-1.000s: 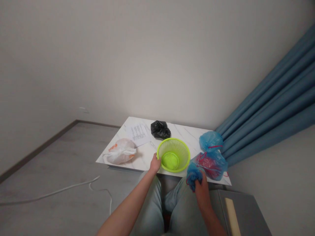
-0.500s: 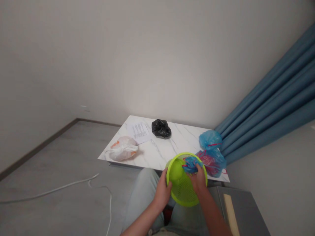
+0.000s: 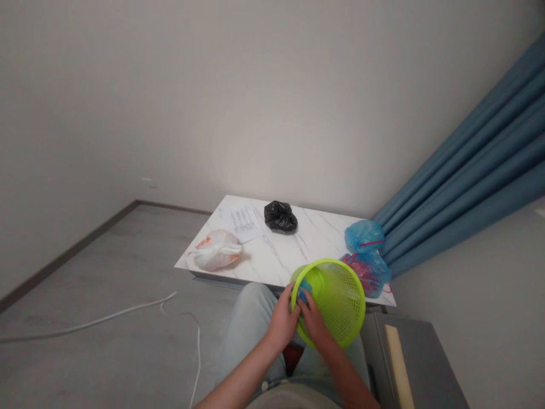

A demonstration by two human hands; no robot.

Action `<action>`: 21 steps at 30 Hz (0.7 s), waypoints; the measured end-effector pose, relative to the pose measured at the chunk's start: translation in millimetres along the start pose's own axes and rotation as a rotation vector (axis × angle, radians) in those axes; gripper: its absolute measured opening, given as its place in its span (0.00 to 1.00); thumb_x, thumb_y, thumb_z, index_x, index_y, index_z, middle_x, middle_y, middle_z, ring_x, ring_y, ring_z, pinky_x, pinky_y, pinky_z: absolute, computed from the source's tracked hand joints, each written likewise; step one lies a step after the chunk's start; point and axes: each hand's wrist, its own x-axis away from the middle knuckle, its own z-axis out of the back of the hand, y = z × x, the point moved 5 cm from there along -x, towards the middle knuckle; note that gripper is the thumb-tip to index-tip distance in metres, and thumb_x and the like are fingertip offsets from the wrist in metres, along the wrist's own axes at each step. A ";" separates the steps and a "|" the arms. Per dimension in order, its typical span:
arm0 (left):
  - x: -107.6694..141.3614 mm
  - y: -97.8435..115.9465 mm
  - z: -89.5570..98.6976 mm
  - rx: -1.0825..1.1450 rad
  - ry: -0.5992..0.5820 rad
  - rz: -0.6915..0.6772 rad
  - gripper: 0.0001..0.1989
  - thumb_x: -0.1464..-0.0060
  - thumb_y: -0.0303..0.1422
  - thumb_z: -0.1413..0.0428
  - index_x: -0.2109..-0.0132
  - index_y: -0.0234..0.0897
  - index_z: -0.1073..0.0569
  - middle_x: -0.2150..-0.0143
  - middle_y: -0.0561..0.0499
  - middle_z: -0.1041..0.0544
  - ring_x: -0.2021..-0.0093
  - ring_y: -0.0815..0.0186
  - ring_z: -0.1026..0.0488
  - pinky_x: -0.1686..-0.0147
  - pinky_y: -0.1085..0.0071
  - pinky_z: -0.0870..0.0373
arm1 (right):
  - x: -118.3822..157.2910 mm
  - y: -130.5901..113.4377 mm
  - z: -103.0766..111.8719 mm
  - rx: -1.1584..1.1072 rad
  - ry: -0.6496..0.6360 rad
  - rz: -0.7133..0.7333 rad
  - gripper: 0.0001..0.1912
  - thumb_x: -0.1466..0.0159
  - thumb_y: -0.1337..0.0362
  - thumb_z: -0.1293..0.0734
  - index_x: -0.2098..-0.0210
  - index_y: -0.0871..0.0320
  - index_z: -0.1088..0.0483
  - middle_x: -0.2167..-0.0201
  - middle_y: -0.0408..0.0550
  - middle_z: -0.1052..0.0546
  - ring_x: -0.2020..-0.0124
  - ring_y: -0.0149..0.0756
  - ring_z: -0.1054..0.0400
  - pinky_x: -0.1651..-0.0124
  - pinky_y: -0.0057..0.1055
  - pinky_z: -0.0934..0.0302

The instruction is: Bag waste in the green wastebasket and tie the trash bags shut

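Note:
A lime-green perforated basket (image 3: 340, 301) is tilted over my lap, its mouth facing me. My left hand (image 3: 284, 319) grips the left side of its rim. Inside the mouth, close to that same side, my right hand (image 3: 314, 321) is closed on a crumpled blue plastic bag (image 3: 304, 288), mostly covered by the fingers. The two hands are side by side, nearly touching. Behind the basket, a blue bag with a red drawstring (image 3: 364, 235) and a blue bag with pink-red contents (image 3: 369, 275) lie at the table's right end.
On the white marbled table (image 3: 276, 258) are a black bag (image 3: 280, 217), a printed sheet (image 3: 246, 224) and a white bag with orange print (image 3: 216, 250). A grey cabinet (image 3: 430, 358) stands right, by a blue curtain (image 3: 460, 153). A white cable (image 3: 106, 314) crosses the floor.
My right hand has moved left with the blue bag, from the basket's upper right to its left rim beside my left hand. The basket's mouth has swung slightly right.

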 end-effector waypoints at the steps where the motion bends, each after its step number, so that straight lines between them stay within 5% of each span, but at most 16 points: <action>1: -1.0 -1.2 3.6 -0.011 0.013 0.011 0.32 0.51 0.21 0.49 0.37 0.36 0.34 0.38 0.43 0.29 0.36 0.55 0.34 0.35 0.55 0.40 | 4.7 3.8 2.2 0.042 -0.062 0.002 0.30 0.37 0.56 0.40 0.39 0.62 0.34 0.37 0.58 0.33 0.35 0.45 0.41 0.31 0.44 0.51; 6: -7.0 -5.3 19.4 -0.038 0.046 0.012 0.31 0.50 0.21 0.52 0.37 0.37 0.36 0.37 0.45 0.29 0.37 0.59 0.33 0.37 0.59 0.37 | 30.7 10.0 21.6 0.362 -0.250 0.101 0.20 0.38 0.61 0.37 0.48 0.55 0.24 0.46 0.54 0.25 0.45 0.45 0.32 0.37 0.46 0.44; 10: -12.4 -8.4 28.3 -0.074 0.077 0.017 0.30 0.49 0.21 0.52 0.38 0.37 0.35 0.37 0.46 0.30 0.36 0.61 0.35 0.36 0.60 0.39 | 42.3 15.8 36.5 0.771 -0.275 0.111 0.17 0.39 0.66 0.38 0.55 0.56 0.21 0.47 0.56 0.25 0.48 0.49 0.32 0.38 0.50 0.45; 15: -16.2 -8.1 33.1 -0.088 0.084 0.022 0.29 0.50 0.20 0.50 0.40 0.38 0.33 0.39 0.46 0.29 0.37 0.59 0.34 0.37 0.58 0.39 | 33.0 13.6 57.2 1.138 -0.036 0.077 0.18 0.39 0.71 0.41 0.59 0.61 0.21 0.38 0.60 0.32 0.38 0.60 0.42 0.38 0.53 0.49; 21: -6.6 -7.2 25.3 -0.072 0.038 -0.011 0.33 0.53 0.18 0.49 0.39 0.39 0.36 0.38 0.45 0.29 0.38 0.58 0.33 0.36 0.56 0.39 | 7.2 -2.2 72.8 1.083 0.300 0.050 0.22 0.39 0.66 0.40 0.50 0.71 0.26 0.41 0.73 0.36 0.39 0.64 0.43 0.38 0.53 0.50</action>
